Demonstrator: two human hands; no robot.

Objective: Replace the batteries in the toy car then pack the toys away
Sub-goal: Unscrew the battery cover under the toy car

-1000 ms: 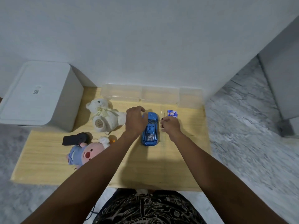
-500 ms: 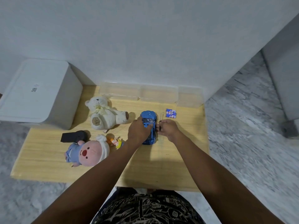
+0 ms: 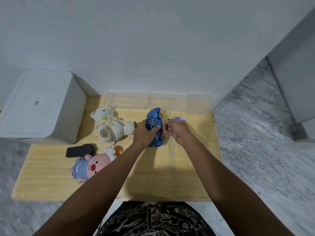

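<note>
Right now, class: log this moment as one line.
left hand: grips toy car, tipped sideways | right hand: holds screwdriver | batteries: on table

The left hand now holds the blue toy car tipped onto its side, wheels facing the right hand.

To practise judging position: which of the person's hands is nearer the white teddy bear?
Left. The left hand grips the blue toy car right beside the white teddy bear; the right hand lies beyond the car, farther from it.
</note>
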